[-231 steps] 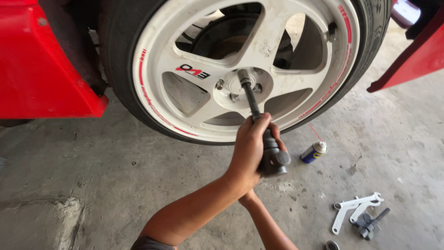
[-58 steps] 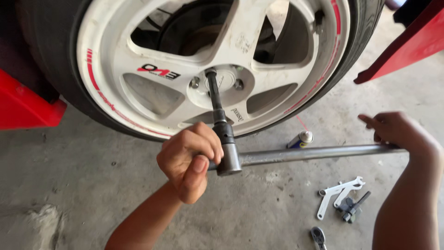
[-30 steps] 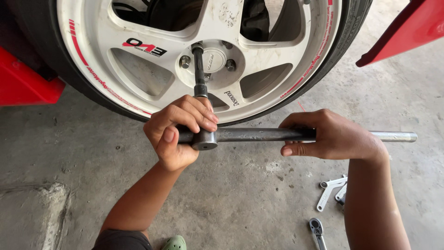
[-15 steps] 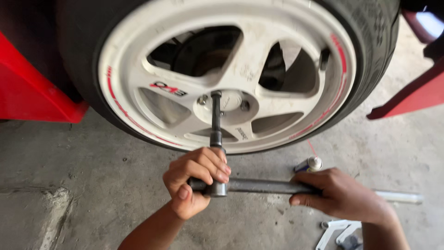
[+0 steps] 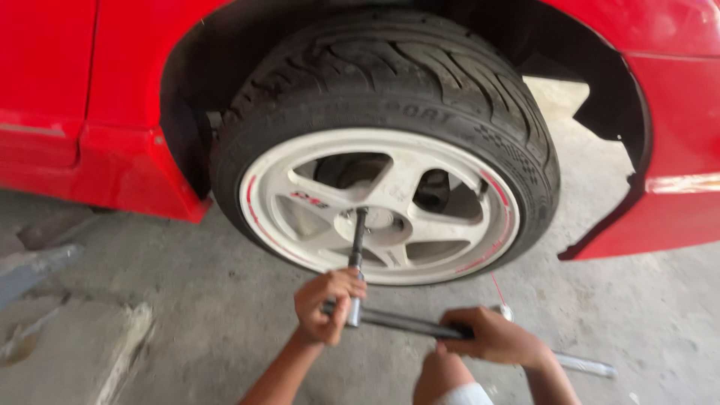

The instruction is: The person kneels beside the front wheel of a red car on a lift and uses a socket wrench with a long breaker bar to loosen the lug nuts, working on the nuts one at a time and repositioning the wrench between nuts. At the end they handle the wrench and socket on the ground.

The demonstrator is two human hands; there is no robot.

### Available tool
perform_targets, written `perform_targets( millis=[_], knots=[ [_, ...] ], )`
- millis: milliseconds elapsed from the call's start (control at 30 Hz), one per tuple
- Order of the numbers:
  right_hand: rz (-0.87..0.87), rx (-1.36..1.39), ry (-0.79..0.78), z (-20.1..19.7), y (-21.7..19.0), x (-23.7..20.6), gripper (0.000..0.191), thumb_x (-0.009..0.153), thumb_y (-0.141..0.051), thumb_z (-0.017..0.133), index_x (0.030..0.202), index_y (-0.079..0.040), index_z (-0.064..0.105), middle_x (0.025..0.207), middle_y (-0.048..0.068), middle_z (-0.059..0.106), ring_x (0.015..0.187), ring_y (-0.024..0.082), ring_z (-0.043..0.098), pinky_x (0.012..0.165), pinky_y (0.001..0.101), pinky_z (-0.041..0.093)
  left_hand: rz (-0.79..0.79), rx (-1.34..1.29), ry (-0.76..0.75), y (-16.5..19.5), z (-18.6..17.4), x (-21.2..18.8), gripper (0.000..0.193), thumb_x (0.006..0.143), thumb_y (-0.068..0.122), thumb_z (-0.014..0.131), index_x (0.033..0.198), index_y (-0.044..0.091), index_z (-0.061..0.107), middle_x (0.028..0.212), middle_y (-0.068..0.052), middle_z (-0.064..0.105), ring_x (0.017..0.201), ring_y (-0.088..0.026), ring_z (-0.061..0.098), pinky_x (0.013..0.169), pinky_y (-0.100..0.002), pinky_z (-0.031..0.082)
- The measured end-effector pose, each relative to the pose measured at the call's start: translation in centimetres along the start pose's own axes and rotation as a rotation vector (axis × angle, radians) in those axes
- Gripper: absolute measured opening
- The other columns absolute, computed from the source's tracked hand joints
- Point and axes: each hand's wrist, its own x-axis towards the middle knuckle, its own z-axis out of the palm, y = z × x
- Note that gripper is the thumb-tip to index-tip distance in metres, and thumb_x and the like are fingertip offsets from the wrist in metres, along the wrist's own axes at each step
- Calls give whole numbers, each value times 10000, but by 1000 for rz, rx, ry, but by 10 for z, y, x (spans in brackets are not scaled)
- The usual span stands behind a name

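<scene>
Half a second ago the wheel filled the view from close up; now the camera sits farther back, and the whole tyre [image 5: 390, 82], the wheel arch and the red car body [image 5: 90, 112] show, with both hands smaller and low in the frame.

At 6 o'clock of the white five-spoke wheel [image 5: 379, 206] the left hand [image 5: 326, 304] is wrapped tight round the head of a long breaker bar [image 5: 409, 322], right where a dark extension [image 5: 358, 236] rises toward 12 o'clock and meets the hub. Its socket end is too small and blurred to show which nut it sits on. The hand covers the joint between bar and extension.

The right hand [image 5: 491, 337], at 3 o'clock of the left one, is closed over the bar's shaft partway along. This hand hides the middle of the handle, which reappears beyond the wrist as a pale metal end [image 5: 589, 366] lying toward 4 o'clock, just above the concrete floor [image 5: 187, 315]; whether it touches the ground I cannot tell.

A small pale object [image 5: 504, 310] peeks out just behind the right knuckles, mostly hidden. A knee [image 5: 446, 379] shows at the bottom edge, cut off by the frame, as are both forearms. Motion blur softens the rim's red stripe and the tyre lettering.
</scene>
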Motion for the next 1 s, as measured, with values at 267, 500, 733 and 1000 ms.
perform_targets(
  millis=[267, 500, 733, 1000],
  knots=[
    [-191, -113, 335, 19, -4, -6, 300, 767, -330, 858, 867, -70, 748, 651, 85, 711, 577, 248, 667, 556, 355, 514, -59, -9, 93, 0, 5, 1, 251, 979, 133, 535, 785, -1, 620, 797, -140, 731, 809, -264, 747, 943, -485, 612],
    [-316, -246, 512, 24, -2, -8, 342, 716, -354, 873, 854, -63, 757, 699, 110, 721, 606, 323, 680, 537, 394, 518, -134, -95, 326, -4, 25, -14, 363, 1066, 197, 501, 740, 38, 509, 780, -159, 736, 830, -274, 759, 987, -502, 604],
    [-363, -253, 527, 21, 0, -6, 357, 704, -363, 875, 853, -61, 754, 701, 99, 732, 611, 305, 706, 541, 385, 538, -277, -106, 555, 6, 46, -19, 303, 1062, 104, 539, 766, 39, 528, 740, -110, 697, 868, -232, 752, 1067, -477, 581],
    [-297, -293, 494, 25, -3, -9, 333, 730, -321, 851, 923, -60, 780, 760, 116, 760, 645, 324, 720, 551, 399, 543, -454, -19, 643, 8, 53, -15, 299, 1015, 13, 620, 715, 10, 622, 668, -77, 691, 805, -192, 739, 963, -395, 592]
  ],
)
